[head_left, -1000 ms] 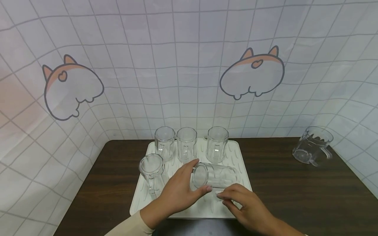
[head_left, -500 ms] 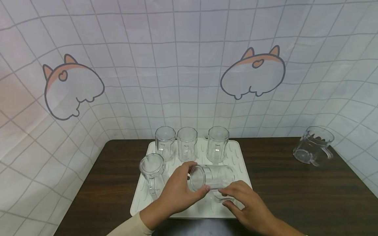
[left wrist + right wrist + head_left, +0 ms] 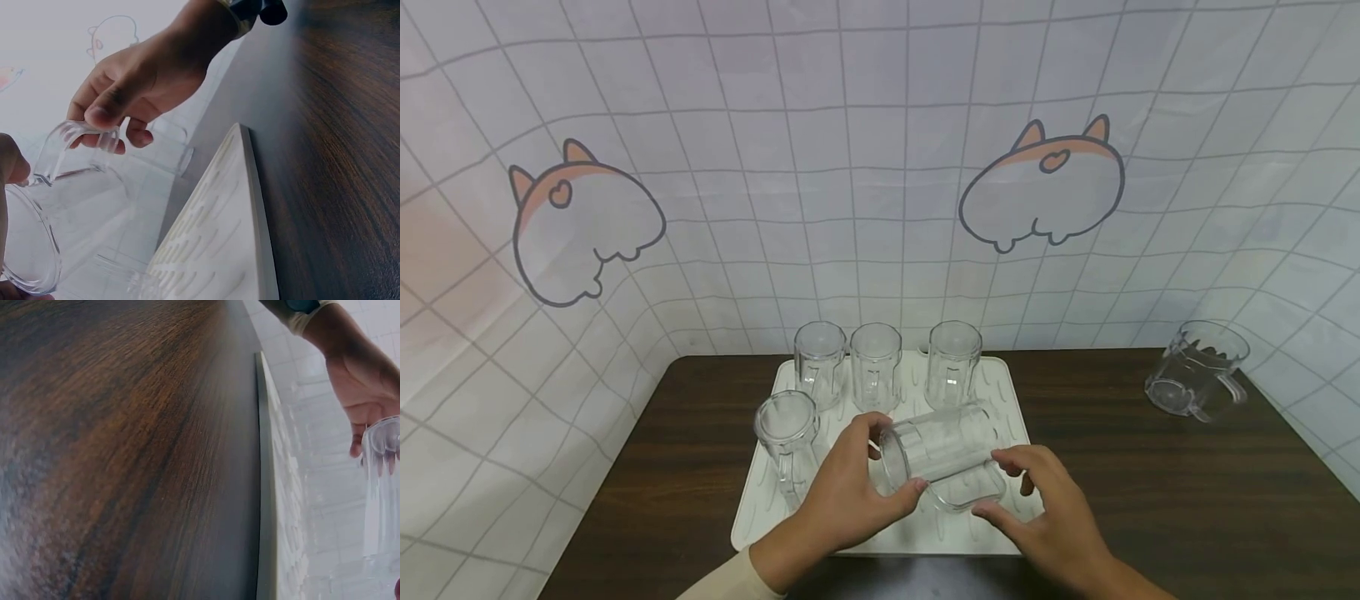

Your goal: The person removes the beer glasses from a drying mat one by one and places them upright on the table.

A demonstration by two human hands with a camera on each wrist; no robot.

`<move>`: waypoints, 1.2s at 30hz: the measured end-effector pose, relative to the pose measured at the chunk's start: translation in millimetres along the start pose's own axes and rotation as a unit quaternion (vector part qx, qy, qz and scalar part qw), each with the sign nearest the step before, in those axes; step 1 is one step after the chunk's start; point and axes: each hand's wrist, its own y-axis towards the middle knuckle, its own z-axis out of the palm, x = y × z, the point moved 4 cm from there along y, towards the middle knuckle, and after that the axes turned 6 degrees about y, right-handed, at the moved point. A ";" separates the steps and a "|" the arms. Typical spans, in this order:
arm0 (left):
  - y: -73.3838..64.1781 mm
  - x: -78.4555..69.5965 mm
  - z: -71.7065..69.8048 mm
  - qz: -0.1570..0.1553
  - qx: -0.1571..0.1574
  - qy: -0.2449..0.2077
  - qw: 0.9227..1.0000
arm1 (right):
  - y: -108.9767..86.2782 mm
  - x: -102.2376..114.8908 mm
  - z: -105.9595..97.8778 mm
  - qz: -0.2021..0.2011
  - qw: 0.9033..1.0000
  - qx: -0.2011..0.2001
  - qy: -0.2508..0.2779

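Note:
A clear glass mug (image 3: 943,442) lies sideways between my hands over a white ridged tray (image 3: 880,542), its far end tilted up. My left hand (image 3: 850,492) grips its near round end, thumb below and fingers on the far side. On the right, my right hand (image 3: 1048,508) has its curled fingers and thumb about the mug's handle (image 3: 970,493). From the left wrist view, the right thumb (image 3: 103,115) lies over the handle, with the fingertips showing behind it. The right wrist view catches the left hand (image 3: 362,387) behind the mug's end (image 3: 382,487).
Several clear mugs stand on the tray: a left front mug (image 3: 786,442), and a back row ending in a right mug (image 3: 953,367). Another mug (image 3: 1195,371) stands on the dark wooden table (image 3: 1112,467) at the far right. A white gridded curtain (image 3: 880,167) hangs behind.
The mug has turned, its right end rising and its handle swinging into view toward me. My right hand has shifted right and slightly up with its fingers spread wider; the left has moved slightly.

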 end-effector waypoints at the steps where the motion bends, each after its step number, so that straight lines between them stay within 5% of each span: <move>1: -0.2 0.0 -0.2 -0.001 -0.001 -0.006 1.000 | -0.4 -0.3 -0.7 0.010 1.000 -0.004 0.000; 16: -1.7 -0.3 1.8 0.009 -0.007 -0.030 0.999 | -2.1 -1.1 -5.5 0.084 0.995 -0.033 -0.033; 27: -3.7 2.5 6.5 -0.004 0.021 -0.029 0.999 | -2.1 -3.6 -4.9 0.088 0.996 -0.014 -0.025; 36: -4.7 5.4 15.3 0.028 0.038 0.031 0.998 | -0.4 -3.4 -3.0 0.069 0.997 -0.014 0.033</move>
